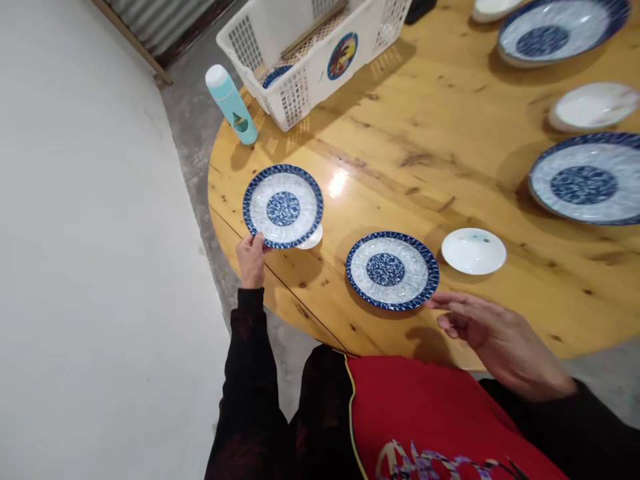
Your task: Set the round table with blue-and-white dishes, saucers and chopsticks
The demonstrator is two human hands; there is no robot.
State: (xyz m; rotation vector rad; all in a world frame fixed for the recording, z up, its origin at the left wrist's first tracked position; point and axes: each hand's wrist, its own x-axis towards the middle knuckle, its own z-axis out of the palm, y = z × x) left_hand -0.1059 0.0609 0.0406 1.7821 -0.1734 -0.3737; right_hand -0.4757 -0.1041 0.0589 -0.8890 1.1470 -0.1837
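My left hand [251,257] pinches the near rim of a blue-patterned plate [283,207], held over the left edge of the round wooden table [450,173]. A small white dish [311,239] peeks out from under that plate. My right hand [493,337] hovers open, fingers loosely stretched, just right of a second blue-patterned plate [393,270] lying flat on the table; its fingertips are close to the plate's rim. A small white saucer [473,251] sits to the right of that plate.
A white plastic basket [313,57] stands at the table's far left, with a teal bottle [231,103] beside it. Larger blue plates [587,177] [557,30] and white dishes [595,105] lie along the right side. Concrete floor lies to the left.
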